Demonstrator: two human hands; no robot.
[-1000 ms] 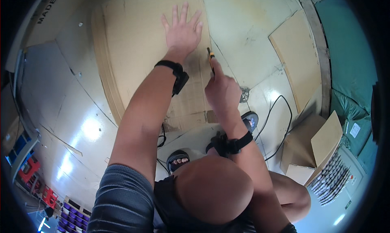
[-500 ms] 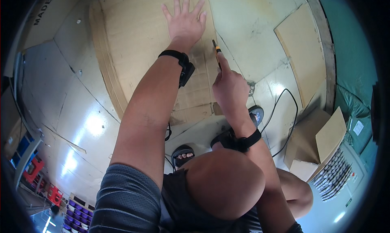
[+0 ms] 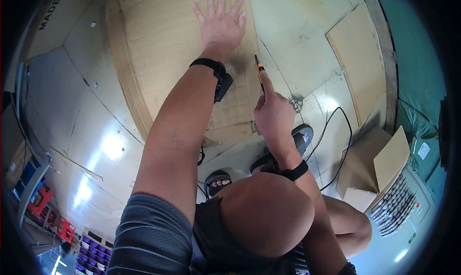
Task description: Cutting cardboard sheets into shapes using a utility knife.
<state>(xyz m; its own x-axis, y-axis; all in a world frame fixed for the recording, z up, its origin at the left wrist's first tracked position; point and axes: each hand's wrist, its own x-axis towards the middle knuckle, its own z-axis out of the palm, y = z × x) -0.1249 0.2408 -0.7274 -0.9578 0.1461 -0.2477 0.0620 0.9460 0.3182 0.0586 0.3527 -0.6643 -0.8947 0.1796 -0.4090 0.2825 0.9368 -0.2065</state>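
A large flat sheet of brown cardboard (image 3: pixel 163 49) lies on the tiled floor in front of me. My left hand (image 3: pixel 222 32) presses flat on it with the fingers spread, close to its right side. In my right hand (image 3: pixel 274 113) is a utility knife (image 3: pixel 260 69), orange and black, held with the index finger stretched along its top. The knife's tip points away from me, at the sheet's right edge. Whether the blade touches the cardboard I cannot tell. My fingers hide most of the handle.
Another cardboard piece (image 3: pixel 357 59) lies on the right beside a wooden beam (image 3: pixel 386 49) and green covering (image 3: pixel 418 73). An open cardboard box (image 3: pixel 367 160) stands at lower right. A black cable (image 3: pixel 348 126) loops over the floor near my sandal (image 3: pixel 302 137). Red stools (image 3: pixel 41 200) are at lower left.
My right hand and the utility knife have moved slightly toward me along the sheet's right edge. My left hand stays flat on the cardboard, almost unmoved.
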